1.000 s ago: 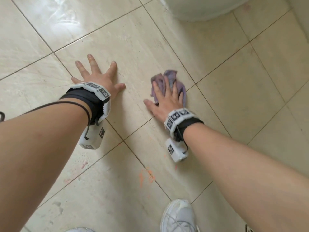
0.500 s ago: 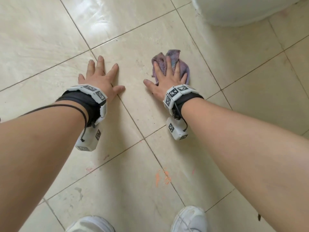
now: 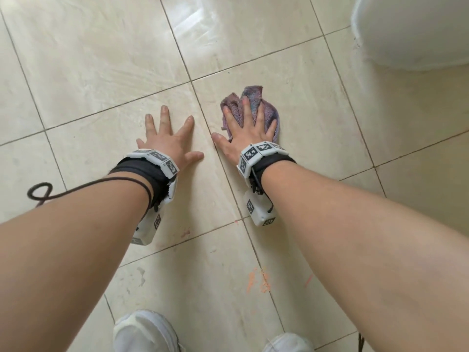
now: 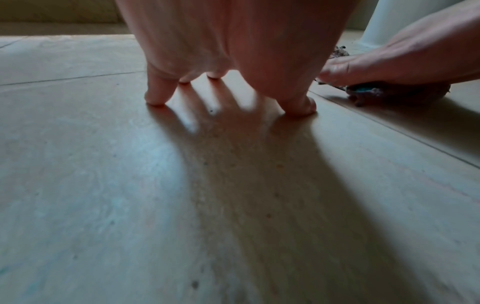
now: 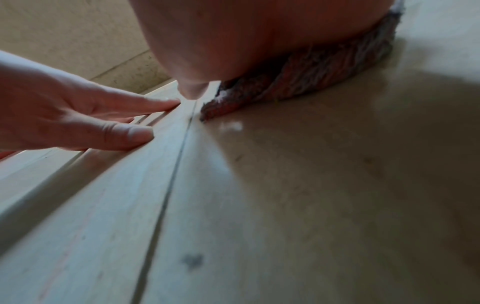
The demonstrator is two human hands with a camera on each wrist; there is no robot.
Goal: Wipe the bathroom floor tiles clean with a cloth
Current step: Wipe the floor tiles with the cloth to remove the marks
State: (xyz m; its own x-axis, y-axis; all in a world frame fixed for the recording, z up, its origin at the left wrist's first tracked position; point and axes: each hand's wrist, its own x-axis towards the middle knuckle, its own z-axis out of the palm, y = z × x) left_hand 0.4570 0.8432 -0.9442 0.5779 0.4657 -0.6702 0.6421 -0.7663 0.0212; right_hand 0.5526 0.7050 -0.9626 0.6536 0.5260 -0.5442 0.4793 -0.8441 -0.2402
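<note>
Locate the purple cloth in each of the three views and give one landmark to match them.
Head: purple cloth centre right, under the right hand.
Left wrist: right edge, flattened under that hand.
Right wrist: top right, beneath the palm.
Shared landmark: the grout line running between the two hands.

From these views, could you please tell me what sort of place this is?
Most likely a bathroom: glossy beige floor tiles with grout lines, a white toilet base at the upper right, and the right hand pressing a cloth to the floor.

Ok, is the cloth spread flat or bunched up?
Bunched up. The purple cloth lies crumpled in folds under the right hand, whose straight fingers press it onto the floor tile.
</note>
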